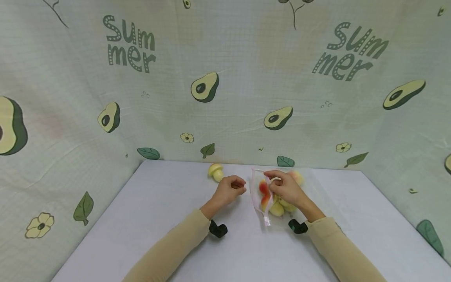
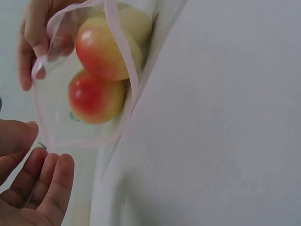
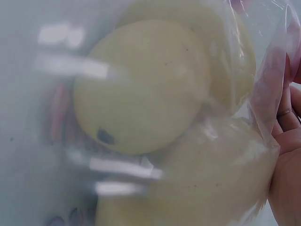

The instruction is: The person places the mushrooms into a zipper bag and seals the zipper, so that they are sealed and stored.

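Observation:
A clear plastic zip bag (image 1: pixel 253 192) with a pink-edged mouth lies on the table, its opening facing left. Inside it are red-and-yellow peaches (image 2: pixel 96 96) and several pale yellow fruits (image 1: pixel 277 209) that look like pears; the right wrist view shows pale fruit (image 3: pixel 141 89) close up through the plastic. My right hand (image 1: pixel 286 188) pinches the upper edge of the bag's mouth between thumb and fingers, holding it raised. Just left of the opening is my left hand (image 1: pixel 229 191), thumb and fingers apart, fingertips close to the pink rim (image 2: pixel 84 142) and nothing in the grasp.
Behind my left hand, near the table's back edge, lies a yellow toy mushroom (image 1: pixel 215 172). The white table (image 1: pixel 141 219) is bounded by a hanging cloth (image 1: pixel 239 86) printed with avocados and leaves. Dark wrist cameras (image 1: pixel 218 230) sit under both wrists.

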{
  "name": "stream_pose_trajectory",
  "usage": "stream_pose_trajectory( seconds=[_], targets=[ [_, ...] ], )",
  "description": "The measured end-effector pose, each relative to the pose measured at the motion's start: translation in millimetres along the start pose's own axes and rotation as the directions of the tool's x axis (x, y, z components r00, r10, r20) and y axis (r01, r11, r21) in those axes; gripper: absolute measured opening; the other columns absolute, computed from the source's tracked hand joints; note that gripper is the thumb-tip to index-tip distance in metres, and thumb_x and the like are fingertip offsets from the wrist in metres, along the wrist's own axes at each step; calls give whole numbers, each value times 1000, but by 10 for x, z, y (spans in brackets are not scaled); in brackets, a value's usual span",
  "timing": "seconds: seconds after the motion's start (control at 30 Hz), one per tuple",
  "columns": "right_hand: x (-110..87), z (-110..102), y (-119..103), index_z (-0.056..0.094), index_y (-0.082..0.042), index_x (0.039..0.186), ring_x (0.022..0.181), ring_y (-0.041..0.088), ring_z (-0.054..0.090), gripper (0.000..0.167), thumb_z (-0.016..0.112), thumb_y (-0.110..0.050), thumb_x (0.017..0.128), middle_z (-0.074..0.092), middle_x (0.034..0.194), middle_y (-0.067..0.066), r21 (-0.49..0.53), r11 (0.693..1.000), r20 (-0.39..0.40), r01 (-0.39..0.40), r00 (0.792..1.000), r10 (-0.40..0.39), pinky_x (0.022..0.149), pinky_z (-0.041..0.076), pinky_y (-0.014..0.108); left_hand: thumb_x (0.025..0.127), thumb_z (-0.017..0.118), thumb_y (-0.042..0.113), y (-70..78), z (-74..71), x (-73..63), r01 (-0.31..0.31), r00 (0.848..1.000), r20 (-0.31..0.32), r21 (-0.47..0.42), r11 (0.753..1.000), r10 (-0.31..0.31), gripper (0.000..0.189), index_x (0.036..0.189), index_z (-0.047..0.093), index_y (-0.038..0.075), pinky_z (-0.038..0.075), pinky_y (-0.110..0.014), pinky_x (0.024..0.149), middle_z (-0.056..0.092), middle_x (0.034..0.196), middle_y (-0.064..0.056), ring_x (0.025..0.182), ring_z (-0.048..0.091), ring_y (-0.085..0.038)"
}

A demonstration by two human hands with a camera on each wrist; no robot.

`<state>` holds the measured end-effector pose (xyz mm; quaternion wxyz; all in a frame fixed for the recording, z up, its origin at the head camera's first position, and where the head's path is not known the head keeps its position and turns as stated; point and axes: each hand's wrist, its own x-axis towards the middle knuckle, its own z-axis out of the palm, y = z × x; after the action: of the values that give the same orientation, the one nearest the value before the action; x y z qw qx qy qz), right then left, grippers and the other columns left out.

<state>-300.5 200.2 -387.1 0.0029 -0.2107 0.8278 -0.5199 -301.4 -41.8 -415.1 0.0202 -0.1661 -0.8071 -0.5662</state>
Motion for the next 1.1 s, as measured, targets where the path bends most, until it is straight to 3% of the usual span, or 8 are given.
stream_pose_trajectory(
  seconds=[0.17,0.33,0.5,0.63,0.83,0.97,1.1],
  targets=[
    [-1,0,-7,54,4,127,53,6,42,41,56,7,86,58,96,19,9,1000,8,4,1000,-4,47,35,19,85,72,9,-69,-160,61,-6,999,-36,61,998,8,19,101,66,0,51,-27,69,66,91,-2,82,61,-14],
    [1,-2,-8,53,5,128,53,9,43,41,55,7,87,57,98,23,14,1000,23,-15,1000,14,46,36,20,84,72,9,-110,-310,134,-14,994,-103,156,988,31,18,100,66,3,51,-32,78,64,101,-12,94,59,-23],
    [-5,-5,-10,54,0,128,54,9,44,42,56,4,87,59,95,18,-18,1000,13,-20,1000,21,47,37,20,82,73,11,-130,-457,228,-8,973,-219,251,968,65,14,95,67,9,47,-38,85,61,105,-10,102,53,-26],
    [-9,-2,4,57,-5,127,54,10,46,41,57,2,87,59,88,13,-23,999,1,-26,1000,26,47,38,20,80,74,10,-165,-569,293,-22,957,-275,257,966,95,17,96,67,9,41,-43,91,60,109,-8,108,48,-26],
    [-16,3,13,55,0,128,54,11,46,43,57,2,86,59,90,12,-11,1000,9,-24,1000,24,47,38,21,79,75,13,-244,-681,357,-30,958,-261,311,950,115,34,110,64,6,28,-47,102,56,119,-10,122,38,-30],
    [-13,1,8,54,1,129,54,11,46,43,57,2,86,59,90,11,-7,1000,10,-23,1000,24,46,38,21,80,76,16,-264,-726,393,18,969,-238,328,944,64,46,122,60,7,30,-49,100,48,130,-12,124,34,-33],
    [-13,-4,5,54,2,129,53,11,45,43,56,2,86,58,79,10,-2,1000,15,-7,1000,7,46,38,21,81,76,19,-310,-752,438,59,976,-216,329,942,14,50,127,57,10,31,-48,100,43,135,-12,126,31,-33]
  ],
)
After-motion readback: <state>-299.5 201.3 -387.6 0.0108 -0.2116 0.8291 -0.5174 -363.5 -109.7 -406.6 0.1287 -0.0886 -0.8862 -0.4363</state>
